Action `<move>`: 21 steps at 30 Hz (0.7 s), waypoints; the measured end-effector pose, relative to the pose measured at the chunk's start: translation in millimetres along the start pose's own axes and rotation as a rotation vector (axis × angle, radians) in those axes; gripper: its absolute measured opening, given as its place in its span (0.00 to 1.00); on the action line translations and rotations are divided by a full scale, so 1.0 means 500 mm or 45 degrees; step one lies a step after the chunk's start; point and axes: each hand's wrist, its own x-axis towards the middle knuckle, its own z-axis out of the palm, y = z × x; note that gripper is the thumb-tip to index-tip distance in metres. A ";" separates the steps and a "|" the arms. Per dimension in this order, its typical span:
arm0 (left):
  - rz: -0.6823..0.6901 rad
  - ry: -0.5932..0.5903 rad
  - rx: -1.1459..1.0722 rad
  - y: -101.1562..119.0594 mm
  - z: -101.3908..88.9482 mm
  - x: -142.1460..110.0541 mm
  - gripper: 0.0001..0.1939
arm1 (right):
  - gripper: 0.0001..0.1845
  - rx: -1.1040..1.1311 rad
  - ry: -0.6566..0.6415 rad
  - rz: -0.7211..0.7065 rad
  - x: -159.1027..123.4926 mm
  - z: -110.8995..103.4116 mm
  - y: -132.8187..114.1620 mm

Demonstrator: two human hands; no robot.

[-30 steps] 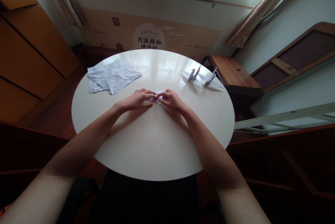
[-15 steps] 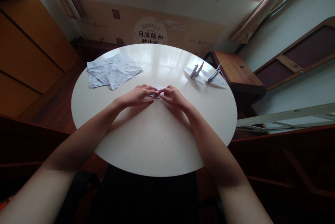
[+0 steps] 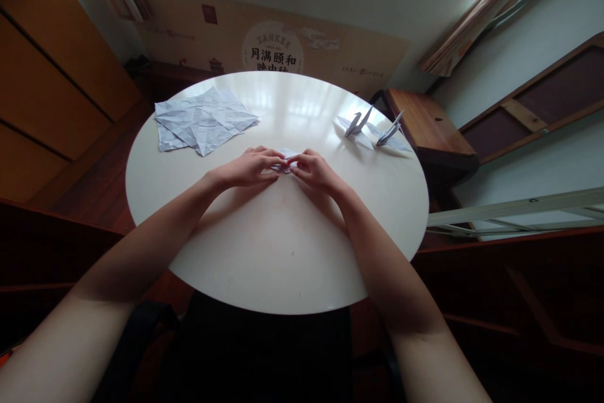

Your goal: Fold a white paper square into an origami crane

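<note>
Between my two hands, at the middle of the white oval table [image 3: 292, 233], lies a small folded piece of paper [image 3: 285, 168]. My left hand [image 3: 255, 166] grips its left side, fingers bent over it and thumb along the near edge. On the right side, my right hand [image 3: 311, 170] pinches the paper between thumb and forefinger. The fingertips of both hands almost meet and cover much of the paper, so its exact folded shape is hidden.
Creased paper sheets [image 3: 202, 117] lie piled at the table's far left. Two folded paper cranes, a left one [image 3: 357, 125] and a right one [image 3: 391, 134], stand at the far right. Beyond the table's right edge is a wooden stool-like table [image 3: 427, 117].
The view has tilted slightly, so the table sits a little higher in the picture. Both hands stay on the folded paper with only very small finger shifts.
</note>
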 end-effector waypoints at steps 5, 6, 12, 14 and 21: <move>0.000 -0.004 0.009 0.001 0.000 0.001 0.25 | 0.13 -0.006 -0.007 0.010 0.001 -0.001 -0.002; 0.002 -0.005 0.012 0.002 -0.001 0.001 0.25 | 0.13 -0.006 -0.005 0.012 0.001 0.000 -0.003; 0.001 -0.013 0.021 0.004 -0.002 -0.001 0.25 | 0.13 0.007 0.000 0.009 0.000 0.001 -0.001; 0.006 -0.011 0.016 0.004 -0.003 -0.001 0.24 | 0.13 0.014 0.001 0.005 0.000 0.001 0.000; 0.005 -0.008 0.014 0.006 -0.004 -0.002 0.25 | 0.13 0.011 -0.020 0.009 -0.002 -0.004 -0.003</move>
